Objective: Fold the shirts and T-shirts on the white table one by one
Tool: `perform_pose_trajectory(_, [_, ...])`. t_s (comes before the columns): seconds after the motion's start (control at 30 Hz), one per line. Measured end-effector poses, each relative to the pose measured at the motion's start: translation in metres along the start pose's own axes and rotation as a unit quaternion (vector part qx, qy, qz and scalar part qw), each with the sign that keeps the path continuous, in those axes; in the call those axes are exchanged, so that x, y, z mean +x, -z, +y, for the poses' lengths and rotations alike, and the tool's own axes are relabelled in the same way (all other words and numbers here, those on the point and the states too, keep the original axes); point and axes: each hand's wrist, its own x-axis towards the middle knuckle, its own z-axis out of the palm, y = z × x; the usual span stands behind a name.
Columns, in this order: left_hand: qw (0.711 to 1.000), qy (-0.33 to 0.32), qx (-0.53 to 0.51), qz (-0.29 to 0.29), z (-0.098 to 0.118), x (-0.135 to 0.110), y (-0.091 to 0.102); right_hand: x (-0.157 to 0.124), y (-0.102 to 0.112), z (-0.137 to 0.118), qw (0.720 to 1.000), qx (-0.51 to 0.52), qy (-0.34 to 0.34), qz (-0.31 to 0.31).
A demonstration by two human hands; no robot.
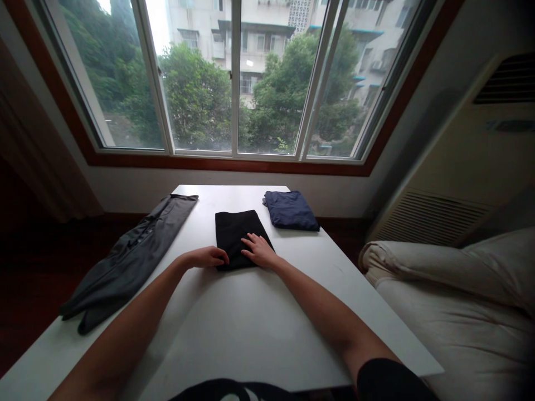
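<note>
A folded black garment (236, 231) lies in the middle of the white table (251, 323). My right hand (259, 250) rests flat on its near right corner, fingers stretched out. My left hand (207, 258) is at the garment's near left edge, its fingers curled in and pinching the fabric's edge. A folded navy garment (290, 210) sits further back to the right. Grey trousers (134, 253) lie stretched along the table's left side, their end hanging over the edge.
A wide window (234, 83) runs behind the table, with trees and buildings outside. A cream sofa (460, 295) stands close to the table's right edge. An air conditioning unit (480, 167) is at the right wall. Dark floor lies to the left.
</note>
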Motion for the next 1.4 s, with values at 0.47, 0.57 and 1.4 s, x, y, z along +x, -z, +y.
perform_pose_trajectory(0.47, [0.923,-0.001,0.251,0.290,0.022,0.008,-0.016,-0.004,0.002,-0.014,0.997,0.005,-0.001,0.077])
perform_pose_trajectory(0.57, [0.886,-0.059,0.331,0.319,0.013,0.027,-0.043,-0.002,0.000,-0.018,0.999,-0.004,-0.006,0.048])
perform_pose_trajectory(1.4, [0.856,-0.084,0.439,0.261,0.021,-0.004,-0.085,-0.086,0.034,-0.003,0.994,-0.074,0.076,0.034])
